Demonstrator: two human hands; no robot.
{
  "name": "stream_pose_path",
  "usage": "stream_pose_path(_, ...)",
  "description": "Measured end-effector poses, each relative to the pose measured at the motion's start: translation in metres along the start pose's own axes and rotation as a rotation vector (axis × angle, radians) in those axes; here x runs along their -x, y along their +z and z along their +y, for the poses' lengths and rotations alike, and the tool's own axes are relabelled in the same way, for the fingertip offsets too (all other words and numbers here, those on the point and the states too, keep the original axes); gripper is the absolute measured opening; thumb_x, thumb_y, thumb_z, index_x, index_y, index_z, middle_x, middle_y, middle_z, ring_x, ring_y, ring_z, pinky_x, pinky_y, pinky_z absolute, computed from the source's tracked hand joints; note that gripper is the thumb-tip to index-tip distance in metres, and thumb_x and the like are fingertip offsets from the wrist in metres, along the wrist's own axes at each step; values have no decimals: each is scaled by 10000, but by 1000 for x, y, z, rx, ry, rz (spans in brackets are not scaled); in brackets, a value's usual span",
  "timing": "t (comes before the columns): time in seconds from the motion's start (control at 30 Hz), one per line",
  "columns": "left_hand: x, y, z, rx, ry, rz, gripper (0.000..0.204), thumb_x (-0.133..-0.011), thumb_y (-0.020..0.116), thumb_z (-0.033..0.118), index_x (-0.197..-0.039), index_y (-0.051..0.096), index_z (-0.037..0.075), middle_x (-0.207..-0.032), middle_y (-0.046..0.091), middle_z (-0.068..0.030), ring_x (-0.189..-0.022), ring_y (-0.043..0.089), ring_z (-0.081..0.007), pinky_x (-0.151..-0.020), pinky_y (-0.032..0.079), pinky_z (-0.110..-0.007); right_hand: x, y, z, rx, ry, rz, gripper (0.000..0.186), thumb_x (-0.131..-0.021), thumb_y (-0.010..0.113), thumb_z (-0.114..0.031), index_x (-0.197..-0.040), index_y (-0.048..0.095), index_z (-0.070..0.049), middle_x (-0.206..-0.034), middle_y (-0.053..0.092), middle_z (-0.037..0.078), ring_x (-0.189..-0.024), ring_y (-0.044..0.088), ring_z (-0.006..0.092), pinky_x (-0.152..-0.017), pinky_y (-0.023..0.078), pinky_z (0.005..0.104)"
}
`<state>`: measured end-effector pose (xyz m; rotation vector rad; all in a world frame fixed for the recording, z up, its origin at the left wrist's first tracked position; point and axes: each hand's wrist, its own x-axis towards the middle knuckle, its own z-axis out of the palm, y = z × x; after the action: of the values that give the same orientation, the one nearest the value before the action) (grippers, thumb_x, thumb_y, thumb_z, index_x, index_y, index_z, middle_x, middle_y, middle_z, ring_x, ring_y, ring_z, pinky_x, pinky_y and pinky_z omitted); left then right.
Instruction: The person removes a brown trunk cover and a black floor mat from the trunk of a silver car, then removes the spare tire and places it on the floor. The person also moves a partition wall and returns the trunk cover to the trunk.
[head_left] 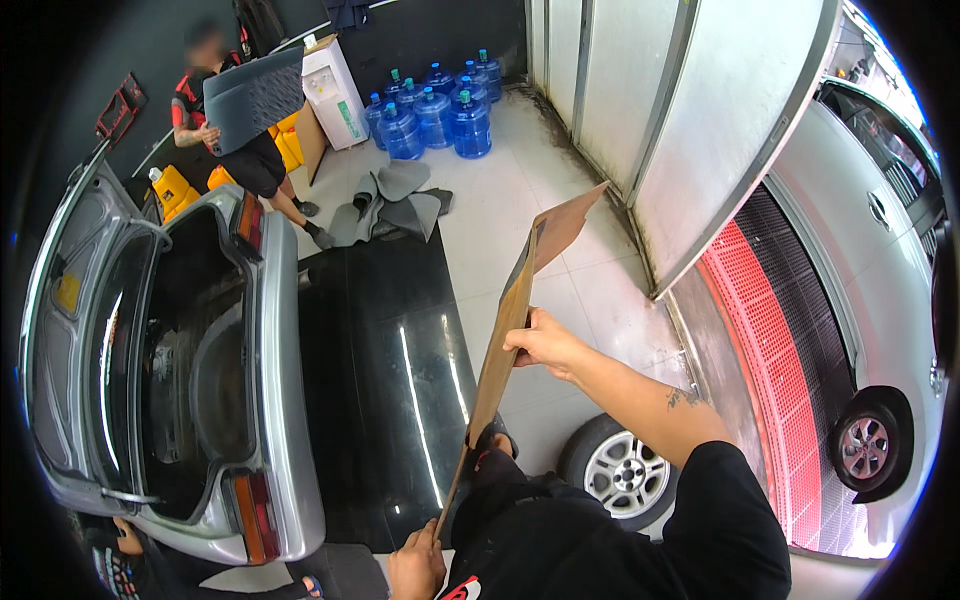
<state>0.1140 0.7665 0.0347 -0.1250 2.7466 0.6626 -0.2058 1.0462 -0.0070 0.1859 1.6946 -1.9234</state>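
Observation:
My right hand (540, 340) grips a tall brown board (500, 370) with its thumb and fingers, holding it upright and edge-on in front of me. Its top part (565, 225) angles off to the right. My left hand (418, 560) is closed on the same board's lower edge near the bottom of the view. To the left stands a silver car (280, 380) with its trunk lid (80, 310) raised and a dark, open trunk. Below the board and right of my legs, a spare wheel (618, 472) lies flat on the floor.
A co-worker (185, 115) holds a grey panel (250, 100); another person (130, 545) is low at left. Grey mat pieces (385, 210), water jugs (432, 125), a dispenser (330, 95) and yellow containers (175, 200) stand behind. Right are white partitions (650, 120), red grating (760, 380) and another car (890, 290).

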Motion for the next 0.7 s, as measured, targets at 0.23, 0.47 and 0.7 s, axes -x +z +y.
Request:
stream_pose_path(0.23,-146,-29,12,-19,138,25,344,-974,596,136,-1307,656,76,-973,713,-224,-780,709,-435,-669,574,-496,-116,-43,-63,-73,-27,64,483,-835,674,-11,-1284,517,71,-991,621,120,-871,693,219,-755,669,399)
stream_pose_path(0.47,-270,-48,58,-46,167,-20,301,-981,586,150,-1258,666,66,-988,716,-221,-782,708,-434,-680,576,-500,-211,-118,-115,-80,-5,95,526,-839,673,-20,-1333,519,76,-1010,625,122,-909,685,215,-764,662,383)
stream_pose_path(0.7,-403,-61,144,-9,129,-4,355,-979,620,191,-1328,652,132,-1023,716,-211,-828,705,-450,-736,570,-509,-320,-211,-172,-75,-41,121,516,-816,696,-44,-1288,540,97,-933,645,130,-767,686,219,-641,620,355)
